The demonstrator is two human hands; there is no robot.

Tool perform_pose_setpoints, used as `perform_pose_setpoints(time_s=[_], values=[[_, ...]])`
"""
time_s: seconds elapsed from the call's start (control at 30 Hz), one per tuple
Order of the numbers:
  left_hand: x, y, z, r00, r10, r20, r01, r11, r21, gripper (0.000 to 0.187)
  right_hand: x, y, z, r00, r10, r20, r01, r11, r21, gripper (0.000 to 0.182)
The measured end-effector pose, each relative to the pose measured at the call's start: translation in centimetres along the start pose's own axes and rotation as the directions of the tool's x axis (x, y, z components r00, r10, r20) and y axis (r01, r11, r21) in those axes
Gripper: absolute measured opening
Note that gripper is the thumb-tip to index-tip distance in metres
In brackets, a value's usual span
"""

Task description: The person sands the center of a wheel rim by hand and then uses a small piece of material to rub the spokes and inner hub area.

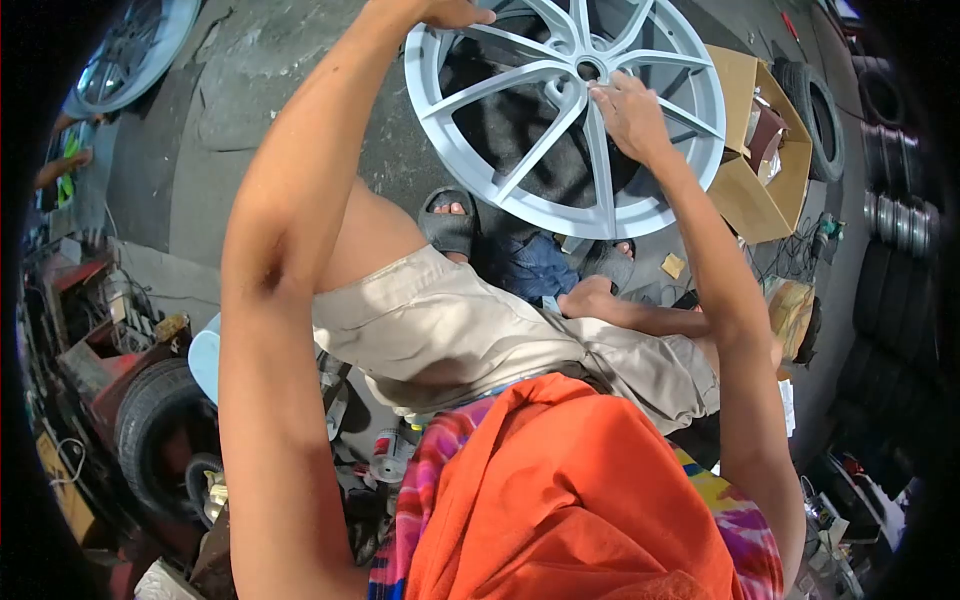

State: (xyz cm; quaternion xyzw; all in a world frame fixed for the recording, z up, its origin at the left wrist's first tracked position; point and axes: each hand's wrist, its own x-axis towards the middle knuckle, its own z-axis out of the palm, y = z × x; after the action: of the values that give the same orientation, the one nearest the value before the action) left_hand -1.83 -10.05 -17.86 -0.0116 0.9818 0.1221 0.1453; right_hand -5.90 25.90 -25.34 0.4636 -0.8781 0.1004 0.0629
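A pale grey-blue alloy wheel rim (600, 205) with split spokes stands tilted in front of my legs. My left hand (455, 12) is at its upper left edge, closed on the outer lip, with part of the hand cut off by the top of the view. My right hand (630, 115) lies at the hub beside the centre hole, fingers bent and pressed together against the base of the spokes. Whether a small thing sits under those fingertips is hidden.
An open cardboard box (765, 200) stands right of the rim, with a tyre (822, 120) behind it. Blue cloth (540, 268) lies under the rim. Another wheel (135, 50) and a person's hand (80, 158) show at the left. A tyre (150, 430) stands lower left.
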Motion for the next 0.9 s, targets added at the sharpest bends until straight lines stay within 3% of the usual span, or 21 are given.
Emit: perform_pose_setpoints(time_s=[0.03,0.07,0.13,0.2,0.27,0.33,0.4,0.47,0.53,0.6,0.7,0.9], values=[[-0.2,0.1,-0.2,1.000,-0.011,0.025,0.010,1.000,0.003,0.061,0.2,-0.2,-0.3,0.999,0.004,0.051,-0.011,0.991,0.133,0.031],[-0.4,0.1,-0.5,1.000,-0.015,0.023,0.015,1.000,0.000,0.061,0.4,0.1,-0.8,0.999,-0.001,0.052,-0.005,0.991,0.132,0.031],[-0.6,0.7,-0.9,0.997,-0.064,0.048,0.066,0.997,-0.045,0.061,0.3,0.7,-2.2,0.993,0.037,0.113,-0.019,0.988,-0.154,0.034],[-1.0,1.0,-1.1,0.998,-0.050,0.043,0.052,0.998,-0.039,0.060,0.6,0.6,-1.3,0.997,0.020,0.079,-0.008,0.988,-0.153,0.035],[-1.4,1.1,-1.4,0.998,-0.040,0.039,0.042,0.999,-0.035,0.059,0.6,-0.2,0.0,0.999,0.018,0.037,-0.021,0.995,0.095,0.033],[-1.6,1.3,-1.5,0.995,-0.055,0.083,0.061,0.996,-0.070,0.056,0.2,0.3,-1.0,0.999,-0.013,0.037,0.009,0.996,0.086,0.032],[-2.0,1.8,-2.0,0.993,-0.068,0.093,0.075,0.994,-0.079,0.055,0.6,0.8,-3.1,0.985,0.038,0.171,-0.002,0.979,-0.206,0.032],[-1.6,1.0,-1.6,0.991,-0.090,0.100,0.099,0.991,-0.088,0.053,0.3,1.1,-1.8,0.993,-0.016,0.115,0.036,0.983,-0.180,0.031],[-1.2,0.5,-0.8,0.998,-0.052,0.042,0.053,0.998,-0.037,0.053,-0.1,0.8,-0.5,0.999,-0.042,0.029,0.043,0.998,-0.035,0.031],[-1.0,0.5,-0.6,0.995,-0.074,0.072,0.078,0.996,-0.054,0.053,-0.4,1.8,-0.7,0.996,-0.076,-0.052,0.073,0.995,-0.061,0.031],[-1.2,0.8,-0.8,0.992,-0.087,0.094,0.095,0.992,-0.086,0.055,-0.1,2.5,-2.4,0.989,-0.113,0.095,0.126,0.982,-0.138,0.033],[-2.9,0.6,-1.6,0.985,-0.142,0.098,0.151,0.985,-0.088,0.057,-2.9,4.1,-5.3,0.982,-0.133,0.134,0.154,0.975,-0.158,0.031]])
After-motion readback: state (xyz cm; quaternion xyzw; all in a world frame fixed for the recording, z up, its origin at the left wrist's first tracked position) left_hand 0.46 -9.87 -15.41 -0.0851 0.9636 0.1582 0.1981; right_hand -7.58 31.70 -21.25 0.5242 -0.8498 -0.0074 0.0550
